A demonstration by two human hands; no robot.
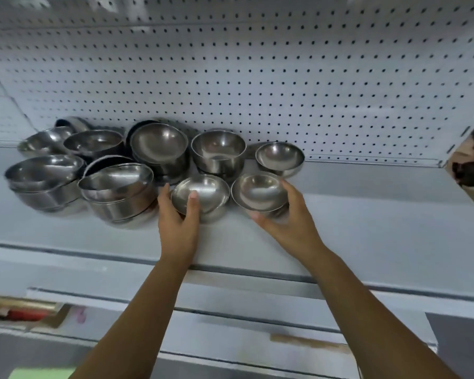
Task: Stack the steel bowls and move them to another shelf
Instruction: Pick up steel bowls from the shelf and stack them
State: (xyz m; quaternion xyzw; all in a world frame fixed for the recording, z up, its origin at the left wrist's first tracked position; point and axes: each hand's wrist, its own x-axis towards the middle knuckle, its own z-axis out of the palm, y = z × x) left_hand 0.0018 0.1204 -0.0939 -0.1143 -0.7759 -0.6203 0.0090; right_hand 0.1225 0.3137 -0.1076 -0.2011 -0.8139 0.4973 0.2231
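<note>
Several steel bowls stand on a white shelf (367, 214), some of them nested in small stacks. My left hand (177, 217) grips a small steel bowl (203, 188) at the front, thumb over its near rim, fingers round its left side. My right hand (288, 214) holds a second small bowl (257, 188) just to the right, fingers curled round its right side and thumb under its near edge. Behind them stand a deep bowl stack (218, 151) and a lone small bowl (279, 157). Larger stacks (115, 187) fill the left part.
A white pegboard wall (257, 77) backs the shelf. The shelf's right part beyond the bowls is bare. Lower shelf edges (230, 305) run below my arms. Red and brown items (19, 313) lie at the lower left.
</note>
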